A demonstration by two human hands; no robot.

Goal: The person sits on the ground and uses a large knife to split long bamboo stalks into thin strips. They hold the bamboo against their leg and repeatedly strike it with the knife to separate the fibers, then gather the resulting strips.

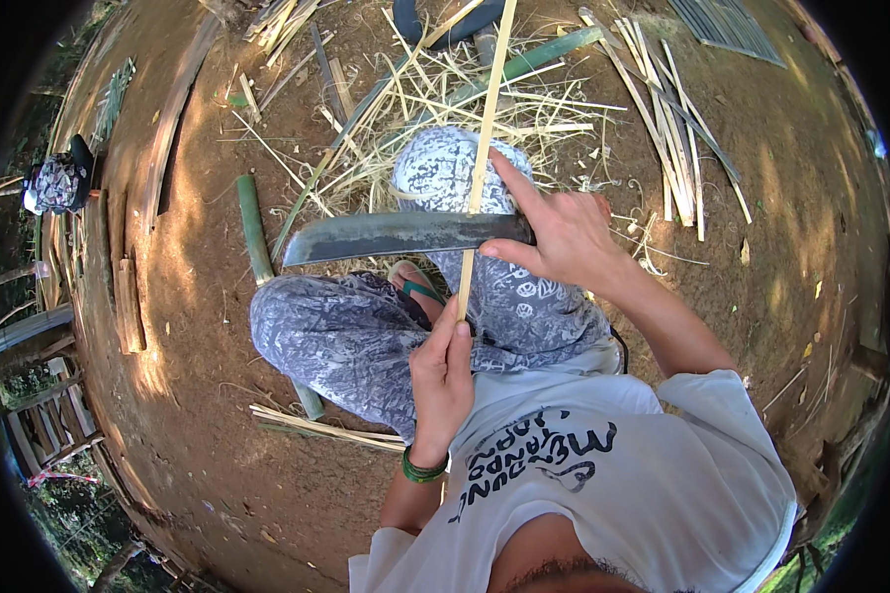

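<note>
A long pale bamboo strip runs up from my lap past my raised knee. Its near end is pinched between the thumb and fingers of my left hand. My right hand grips a machete, whose handle is mostly hidden in the palm. The dark, broad blade points left and lies across the strip, covering a short length of it. My right index finger reaches forward beside the strip, and the thumb rests by the blade's base. My patterned trouser legs are folded beneath the work.
Thin shavings litter the dirt floor ahead, around a green bamboo pole. A bundle of split strips lies at the far right. Another green bamboo piece is left of my knees. Planks and short logs lie farther left.
</note>
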